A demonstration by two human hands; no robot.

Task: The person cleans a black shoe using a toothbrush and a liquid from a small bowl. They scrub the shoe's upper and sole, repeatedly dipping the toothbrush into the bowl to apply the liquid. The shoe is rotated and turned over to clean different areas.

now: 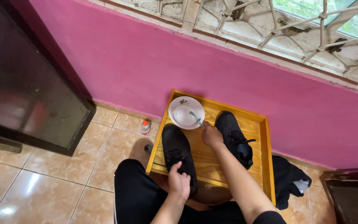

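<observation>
On the tiled floor, your left hand grips the near shoe; your right hand pinches a toothbrush in the bowl at 12 o'clock. Brush loading underway; scrubbing needs a steady shoe.

Shallow yellow wooden tray with raised rim, set over pale glossy floor tiles against the pink wall. On its boards: round white bowl with floral rim in the far left corner, two black lace-up shoes (one each side). On the tiles beside it: small clear bottle with orange cap, crumpled black cloth.
</observation>
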